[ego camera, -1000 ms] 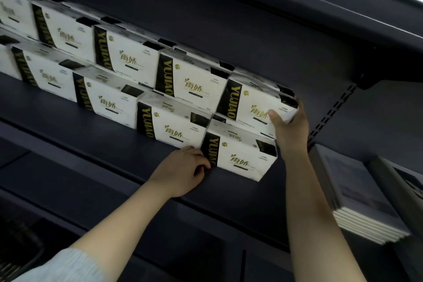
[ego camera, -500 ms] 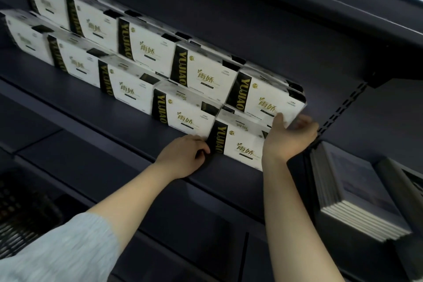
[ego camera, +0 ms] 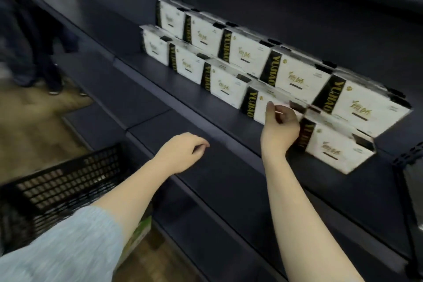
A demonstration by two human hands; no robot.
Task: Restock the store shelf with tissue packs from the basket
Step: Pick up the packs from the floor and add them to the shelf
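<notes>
Now both hands are hanging loosely curled, holding nothing: left hand (ego camera: 183, 152) nearing basket (ego camera: 61, 181), right hand (ego camera: 278, 128) beside tissue packs (ego camera: 295, 75); next pack wants a 2-handed square grip.

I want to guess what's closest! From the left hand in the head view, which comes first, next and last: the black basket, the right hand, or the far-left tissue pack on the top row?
1. Right hand, just to the right, at the packs.
2. Black basket, down to the left.
3. Far-left top-row tissue pack, up at the shelf's back.
</notes>
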